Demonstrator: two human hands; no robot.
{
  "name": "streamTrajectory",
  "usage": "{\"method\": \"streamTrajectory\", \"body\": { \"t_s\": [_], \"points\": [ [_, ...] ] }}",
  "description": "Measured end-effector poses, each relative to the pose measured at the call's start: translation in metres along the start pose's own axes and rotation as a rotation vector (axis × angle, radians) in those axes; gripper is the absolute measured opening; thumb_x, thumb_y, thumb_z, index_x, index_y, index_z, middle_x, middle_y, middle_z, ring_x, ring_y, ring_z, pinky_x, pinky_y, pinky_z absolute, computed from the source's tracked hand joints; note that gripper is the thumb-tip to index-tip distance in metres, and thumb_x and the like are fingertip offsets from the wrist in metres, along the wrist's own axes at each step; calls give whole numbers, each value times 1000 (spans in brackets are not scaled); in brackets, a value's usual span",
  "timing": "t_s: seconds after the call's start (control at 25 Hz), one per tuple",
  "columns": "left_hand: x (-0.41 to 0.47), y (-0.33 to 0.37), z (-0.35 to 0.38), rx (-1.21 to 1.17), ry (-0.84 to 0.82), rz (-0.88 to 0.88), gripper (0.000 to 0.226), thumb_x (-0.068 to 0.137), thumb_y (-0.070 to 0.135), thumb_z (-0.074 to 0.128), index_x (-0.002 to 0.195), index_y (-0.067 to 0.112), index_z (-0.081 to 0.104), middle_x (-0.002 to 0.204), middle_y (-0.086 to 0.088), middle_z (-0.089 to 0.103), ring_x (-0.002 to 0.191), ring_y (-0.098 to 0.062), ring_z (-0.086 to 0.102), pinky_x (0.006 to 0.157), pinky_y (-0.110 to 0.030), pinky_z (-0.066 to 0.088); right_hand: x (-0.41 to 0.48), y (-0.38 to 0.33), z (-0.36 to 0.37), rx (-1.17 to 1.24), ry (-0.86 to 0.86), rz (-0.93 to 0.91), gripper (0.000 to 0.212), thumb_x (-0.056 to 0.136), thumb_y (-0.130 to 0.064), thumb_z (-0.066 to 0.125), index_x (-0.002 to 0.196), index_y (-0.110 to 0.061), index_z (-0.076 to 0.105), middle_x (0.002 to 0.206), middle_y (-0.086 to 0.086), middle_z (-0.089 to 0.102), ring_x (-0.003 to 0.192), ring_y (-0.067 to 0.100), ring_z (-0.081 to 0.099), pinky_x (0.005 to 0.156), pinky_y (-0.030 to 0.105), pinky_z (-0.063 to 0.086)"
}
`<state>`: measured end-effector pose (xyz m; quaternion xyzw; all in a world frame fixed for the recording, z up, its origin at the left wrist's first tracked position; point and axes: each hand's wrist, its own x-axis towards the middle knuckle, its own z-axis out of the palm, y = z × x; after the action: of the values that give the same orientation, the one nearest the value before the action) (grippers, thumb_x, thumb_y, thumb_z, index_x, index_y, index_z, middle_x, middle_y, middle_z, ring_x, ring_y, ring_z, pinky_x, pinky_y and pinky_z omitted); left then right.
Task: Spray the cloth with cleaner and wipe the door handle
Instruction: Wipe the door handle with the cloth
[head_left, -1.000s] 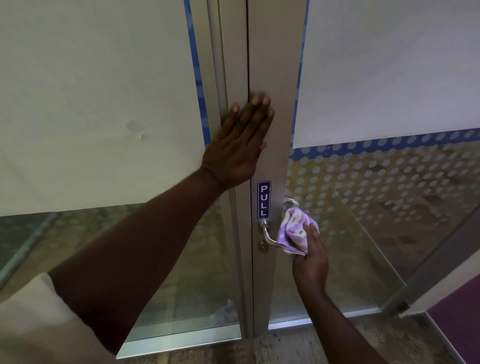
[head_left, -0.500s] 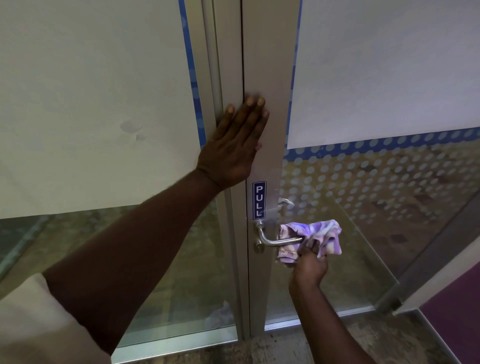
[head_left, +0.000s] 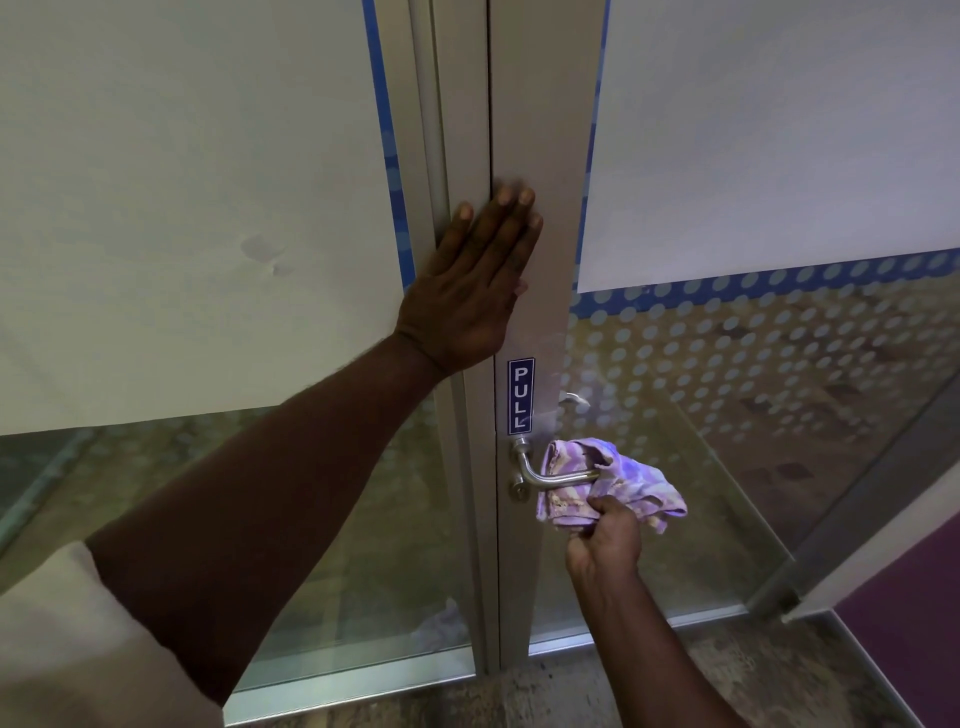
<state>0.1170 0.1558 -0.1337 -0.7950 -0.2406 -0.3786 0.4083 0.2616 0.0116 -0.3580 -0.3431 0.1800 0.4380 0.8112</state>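
Observation:
A silver lever door handle (head_left: 550, 479) juts from the grey metal door frame (head_left: 545, 130), just under a blue PULL label (head_left: 520, 396). My right hand (head_left: 605, 538) grips a crumpled purple and white cloth (head_left: 618, 486) that wraps the outer end of the handle from behind and below. My left hand (head_left: 470, 291) lies flat against the frame above the label, fingers together and pointing up, holding nothing. No cleaner bottle is in view.
Glass panels with white frosted film (head_left: 182, 208) and a blue dotted band (head_left: 753, 291) flank the frame. A second lever shows through the glass (head_left: 574, 399). Mottled floor (head_left: 571, 691) runs along the bottom, and an angled panel (head_left: 857, 545) stands at the lower right.
My right hand has slid the cloth off the handle's inner bend out to its tip and dropped below the lever. My left hand stays pressed on the frame.

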Motion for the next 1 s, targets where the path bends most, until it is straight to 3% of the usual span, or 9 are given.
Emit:
{"method": "streamTrajectory", "body": {
  "t_s": [0.2,0.36,0.48,0.56,0.68,0.76,0.84,0.92,1.0],
  "points": [
    [1,0,-3,3,2,8,52,111,21,41,158,-2,37,164,-23,37,153,-39,36,126,-54,23,15,-31,-7,-25,82,-134,42,85,18,39,109,-11,58,102,16,58,69,24,62,59,35,56],
    [1,1,-4,4,0,3,52,111,22,40,158,-2,36,164,-23,36,153,-39,35,126,-53,22,24,-61,-17,19,57,-218,62,91,17,37,125,-32,55,141,10,59,114,38,64,99,62,49],
    [1,1,-4,14,-14,10,53,112,23,38,159,-1,35,165,-23,35,154,-39,34,127,-52,20,32,-65,-24,18,72,-250,40,103,7,42,112,-28,59,147,13,59,129,41,60,106,66,44],
    [0,1,-4,19,-15,13,53,112,24,37,159,-1,35,165,-23,35,154,-39,34,127,-52,20,36,-63,-28,9,95,-239,33,103,5,46,101,-23,63,139,16,63,120,40,64,103,65,46],
    [0,-1,-3,20,-8,12,53,112,24,37,158,-1,35,165,-23,36,153,-39,35,127,-53,22,34,-51,-29,-116,7,-200,42,92,17,43,94,-19,65,119,23,63,95,35,64,84,60,55],
    [1,-1,-3,11,-4,13,53,112,24,38,158,-1,36,164,-23,37,153,-39,36,126,-53,24,26,-40,-25,-186,-150,-132,45,86,17,43,113,-13,64,107,23,62,85,35,67,70,51,61],
    [1,0,-4,10,-6,11,53,112,24,39,158,-1,36,165,-23,36,153,-39,35,126,-53,24,20,-33,-20,-177,-276,-43,50,90,8,48,137,-9,54,109,23,64,87,38,68,81,55,58],
    [1,0,-4,15,-6,11,53,111,24,40,158,-1,36,164,-23,37,153,-39,36,126,-53,24,16,-30,-15,-167,-305,38,49,92,0,53,141,-7,51,116,24,61,94,40,63,93,56,51],
    [0,0,-4,19,0,12,53,111,23,43,158,-1,37,164,-23,38,153,-39,36,126,-53,23,11,-26,-13,-200,-278,97,41,92,2,51,132,-4,54,110,22,60,83,34,65,75,43,59]
  ]
}}
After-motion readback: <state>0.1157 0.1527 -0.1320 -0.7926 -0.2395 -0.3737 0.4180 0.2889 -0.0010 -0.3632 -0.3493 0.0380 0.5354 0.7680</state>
